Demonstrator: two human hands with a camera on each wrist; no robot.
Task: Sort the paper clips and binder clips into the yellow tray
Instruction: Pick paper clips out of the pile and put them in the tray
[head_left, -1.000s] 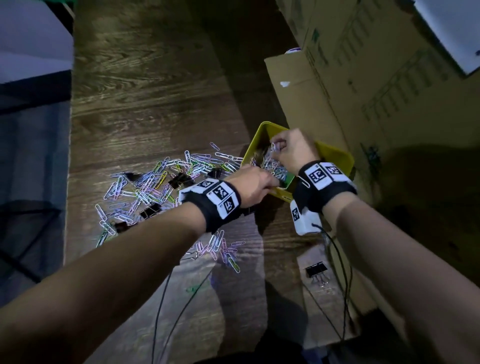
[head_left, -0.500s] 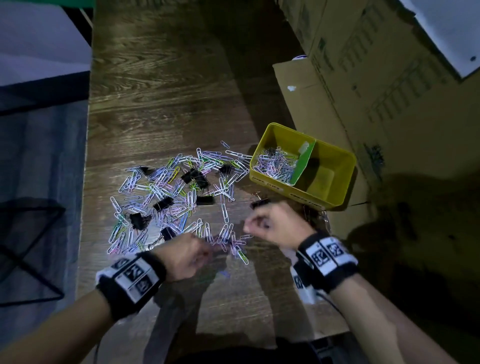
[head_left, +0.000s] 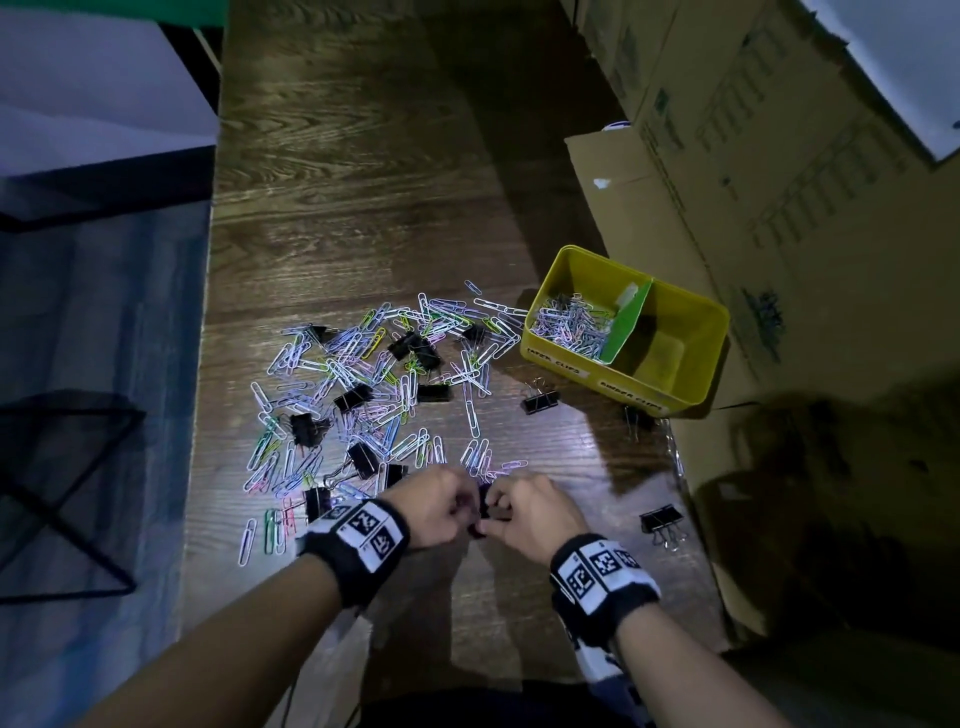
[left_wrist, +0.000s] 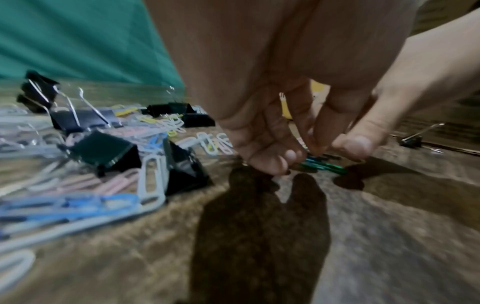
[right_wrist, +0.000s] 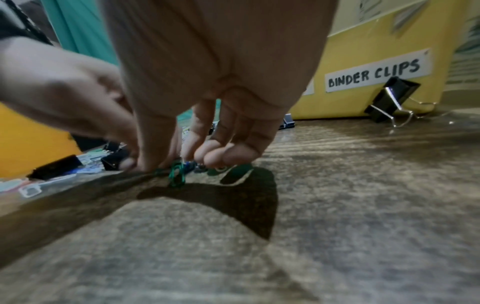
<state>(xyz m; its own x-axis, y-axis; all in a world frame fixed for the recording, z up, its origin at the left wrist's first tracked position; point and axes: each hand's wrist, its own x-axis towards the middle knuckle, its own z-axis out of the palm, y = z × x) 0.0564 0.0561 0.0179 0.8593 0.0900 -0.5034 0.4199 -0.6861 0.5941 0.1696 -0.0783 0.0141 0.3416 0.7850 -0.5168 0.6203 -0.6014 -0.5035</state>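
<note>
Fingers (left_wrist: 270, 158) of both hands curl down, pinching green paper clips (left_wrist: 324, 165) on the table (head_left: 519, 597)

Left wrist cam is pretty blurry, but the left hand (left_wrist: 262, 115) is down at the wooden tabletop (left_wrist: 376, 236) with its fingertips (left_wrist: 270, 162) curled onto a green paper clip (left_wrist: 324, 166). The right hand (left_wrist: 405, 82) comes in from the right, thumb tip (left_wrist: 353, 146) just above that same clip. Off to the left there's a messy heap of pastel paper clips (left_wrist: 85, 197) with black binder clips (left_wrist: 103, 152) mixed in. One more binder clip (left_wrist: 413, 139) sits apart at far right.
</note>
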